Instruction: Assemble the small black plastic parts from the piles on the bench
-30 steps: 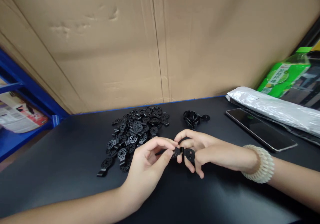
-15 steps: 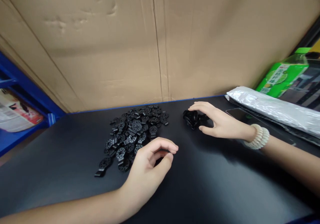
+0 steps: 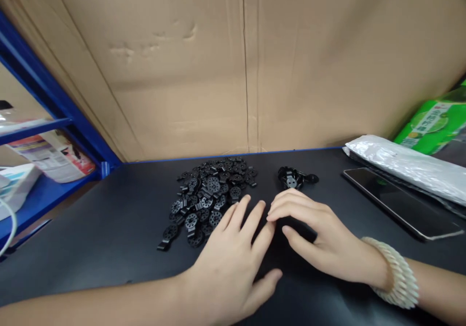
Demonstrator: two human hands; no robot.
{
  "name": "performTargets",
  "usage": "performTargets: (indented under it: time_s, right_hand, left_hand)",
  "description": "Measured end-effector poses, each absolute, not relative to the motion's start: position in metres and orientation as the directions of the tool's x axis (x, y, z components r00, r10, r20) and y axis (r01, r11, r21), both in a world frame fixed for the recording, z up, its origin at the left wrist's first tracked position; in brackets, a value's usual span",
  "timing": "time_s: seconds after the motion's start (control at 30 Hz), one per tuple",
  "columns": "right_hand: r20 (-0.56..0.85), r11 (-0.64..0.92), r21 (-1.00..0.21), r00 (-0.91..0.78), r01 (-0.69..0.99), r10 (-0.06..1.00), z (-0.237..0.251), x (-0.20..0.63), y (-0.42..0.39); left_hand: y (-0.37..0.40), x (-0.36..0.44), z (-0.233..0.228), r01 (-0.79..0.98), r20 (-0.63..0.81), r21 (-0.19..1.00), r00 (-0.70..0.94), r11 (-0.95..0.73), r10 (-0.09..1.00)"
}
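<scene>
A heap of several small black round plastic parts (image 3: pixel 213 192) lies on the black table (image 3: pixel 109 229). A smaller cluster of joined black parts (image 3: pixel 293 178) sits to its right. My left hand (image 3: pixel 236 253) lies flat with fingers spread, fingertips next to the heap's near edge, holding nothing. My right hand (image 3: pixel 316 236), with a pale coiled band on the wrist, hovers palm down beside it, fingers apart and empty, just in front of the small cluster.
A dark phone (image 3: pixel 398 202) lies at the right, behind it a silvery plastic bag (image 3: pixel 404 166) and a green package (image 3: pixel 433 122). A cardboard wall (image 3: pixel 233 64) backs the table. Blue shelving (image 3: pixel 47 107) with printed items stands at the left.
My right hand has pulled back from the small cluster toward me. My left hand has uncurled and flattened next to the heap. The view has shifted left.
</scene>
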State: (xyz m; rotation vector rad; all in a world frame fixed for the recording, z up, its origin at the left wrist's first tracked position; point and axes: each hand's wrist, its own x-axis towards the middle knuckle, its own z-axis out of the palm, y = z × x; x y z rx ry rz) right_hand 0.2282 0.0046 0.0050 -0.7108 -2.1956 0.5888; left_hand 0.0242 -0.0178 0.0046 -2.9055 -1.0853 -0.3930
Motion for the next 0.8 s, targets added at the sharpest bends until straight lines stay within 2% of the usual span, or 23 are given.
performTargets:
  time_s: [0.13, 0.2, 0.27, 0.43, 0.53, 0.6, 0.63, 0.73, 0.8]
  right_hand:
    - [0.481, 0.684, -0.666, -0.528, 0.299, 0.700, -0.001, 0.227, 0.008]
    - [0.463, 0.655, -0.694, -0.510, 0.301, 0.725, -0.003, 0.227, 0.010]
    - [0.444, 0.634, -0.713, -0.507, 0.300, 0.739, -0.005, 0.227, 0.010]
    - [0.413, 0.616, -0.730, -0.527, 0.296, 0.743, -0.006, 0.226, 0.010]
    - [0.391, 0.578, -0.763, -0.507, 0.288, 0.768, -0.006, 0.226, 0.011]
    - [0.329, 0.485, -0.833, -0.466, 0.267, 0.822, -0.007, 0.226, 0.013]
    - [0.281, 0.409, -0.883, -0.440, 0.230, 0.853, -0.007, 0.226, 0.014]
    - [0.087, 0.090, -0.996, -0.429, -0.013, 0.899, -0.006, 0.226, 0.013]
    - [-0.016, -0.116, -0.981, -0.527, -0.156, 0.850, -0.003, 0.225, 0.011]
  left_hand:
    - [0.003, 0.025, 0.016, 0.752, 0.259, -0.191, 0.659, -0.631, 0.706]
    - [0.016, 0.024, 0.023, 0.777, 0.261, -0.277, 0.627, -0.565, 0.734]
    - [0.029, 0.021, 0.026, 0.793, 0.287, -0.287, 0.606, -0.537, 0.742]
    - [0.048, 0.011, 0.024, 0.785, 0.324, -0.213, 0.618, -0.581, 0.717]
    - [0.052, 0.008, 0.024, 0.761, 0.358, -0.141, 0.636, -0.634, 0.684]
    - [0.049, 0.010, 0.024, 0.736, 0.405, -0.089, 0.642, -0.671, 0.651]
    - [0.046, 0.012, 0.024, 0.712, 0.453, -0.025, 0.634, -0.702, 0.627]
    - [0.026, 0.023, 0.019, 0.505, 0.607, 0.324, 0.538, -0.800, 0.586]
    - [0.011, 0.029, 0.012, 0.343, 0.616, 0.527, 0.477, -0.778, 0.628]
